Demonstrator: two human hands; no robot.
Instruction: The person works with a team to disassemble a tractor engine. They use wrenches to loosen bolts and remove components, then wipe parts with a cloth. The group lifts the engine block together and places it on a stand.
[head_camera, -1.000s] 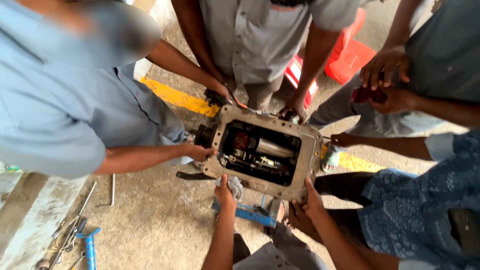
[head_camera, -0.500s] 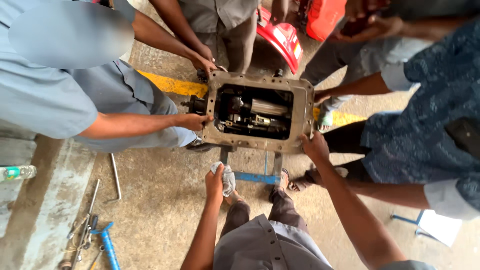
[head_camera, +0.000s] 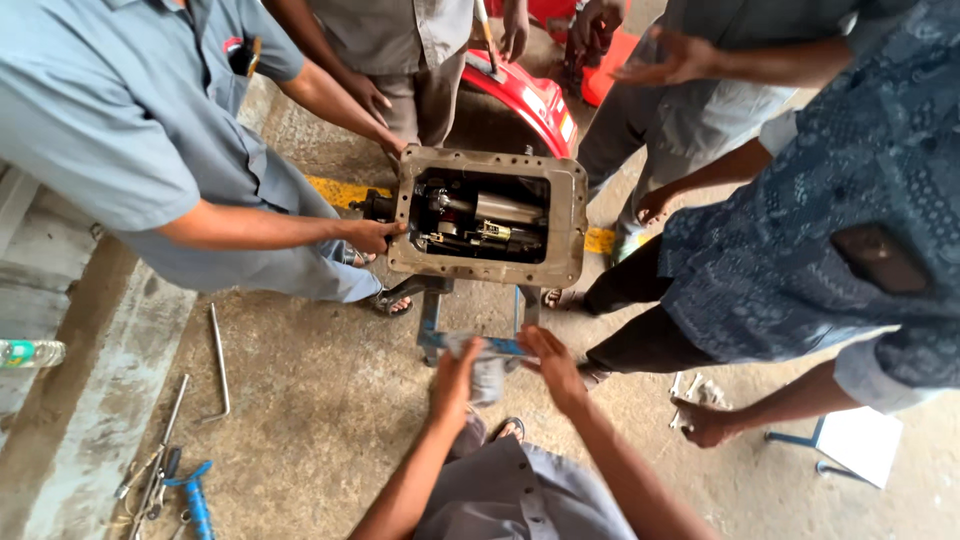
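An open metal gearbox housing sits on a blue stand, with gears and shafts showing inside. Just below it, my left hand and my right hand are together on a grey-white cloth, clear of the housing. A person in a light blue shirt at the left grips the housing's left edge with one hand. Another person's hand rests at its top left corner.
Several people stand close around the housing, one in a dark patterned shirt at the right. A red panel lies behind it. On the concrete floor at the left are a bent metal rod, a blue-handled tool and a plastic bottle.
My hands have left the housing's near edge and come together on the cloth below it. The view has shifted, so the housing sits higher in the picture.
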